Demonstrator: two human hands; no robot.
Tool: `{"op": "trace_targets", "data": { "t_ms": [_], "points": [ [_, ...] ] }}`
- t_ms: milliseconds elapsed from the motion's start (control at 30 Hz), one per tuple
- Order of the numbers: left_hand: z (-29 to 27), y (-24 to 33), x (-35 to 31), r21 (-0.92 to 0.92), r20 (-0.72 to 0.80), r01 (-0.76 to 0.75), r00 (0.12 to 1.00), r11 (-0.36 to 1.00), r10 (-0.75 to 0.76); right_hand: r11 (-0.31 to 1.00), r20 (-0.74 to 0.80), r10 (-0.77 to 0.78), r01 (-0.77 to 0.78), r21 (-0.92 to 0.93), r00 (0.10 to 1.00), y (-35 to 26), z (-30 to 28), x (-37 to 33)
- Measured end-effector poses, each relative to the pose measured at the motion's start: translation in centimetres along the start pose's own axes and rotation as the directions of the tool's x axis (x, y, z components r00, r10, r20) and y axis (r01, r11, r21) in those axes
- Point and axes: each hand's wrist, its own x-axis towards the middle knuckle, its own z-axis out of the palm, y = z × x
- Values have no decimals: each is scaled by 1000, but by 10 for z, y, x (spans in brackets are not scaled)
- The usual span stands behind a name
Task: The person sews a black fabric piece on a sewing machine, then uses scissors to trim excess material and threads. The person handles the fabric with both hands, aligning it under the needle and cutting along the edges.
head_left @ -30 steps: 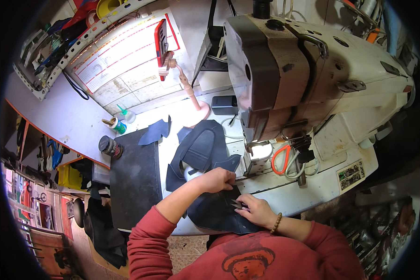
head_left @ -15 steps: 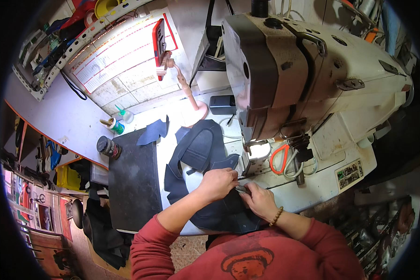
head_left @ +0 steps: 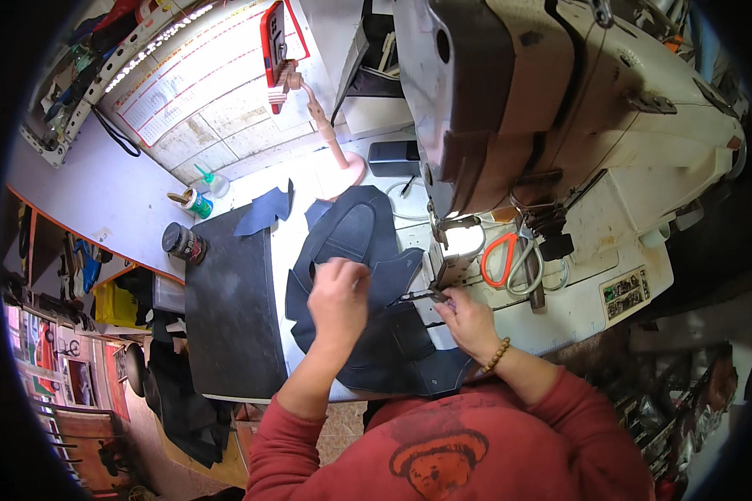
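Dark sewn-looking panels are spread mid-frame on a white table point(head_left: 551, 321): an upper panel point(head_left: 348, 235) with a curved, seam-like outline, and a lower panel point(head_left: 386, 346) crossed by a straight line and reaching the table's near edge. Shaping and some stitching are judged done; trimming appears to be in hand, with its remaining extent not readable at this scale. Loose blue pieces point(head_left: 264, 212) lie left of the upper panel, not joined to it. Above that panel, the left hand point(head_left: 339, 301) is held with fingers curled together; whether anything is pinched there cannot be told. By the right hand point(head_left: 468, 321), a small dark tool point(head_left: 433, 296) is gripped just beside the foot of the sewing machine point(head_left: 497, 125), which fills the upper right. An orange loop handle point(head_left: 499, 260) is seen right of the machine's foot. Left of centre, a black mat point(head_left: 230, 321) is laid out, with a dark jar point(head_left: 184, 242) at its upper left corner. Farther up, a phone point(head_left: 273, 50) is propped on a pink stand point(head_left: 330, 142), before a wall hung with a printed sheet point(head_left: 175, 92). Dark cloth point(head_left: 180, 401) is heaped at lower left.
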Motion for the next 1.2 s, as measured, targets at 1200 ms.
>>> {"op": "trace_targets", "data": {
  "t_ms": [1200],
  "points": [
    [-3, 27, -150, -89, 460, -172, 866, 981, 194, 998, 22, -57, 57, -27, 998, 24, -46, -31]
  ]
}}
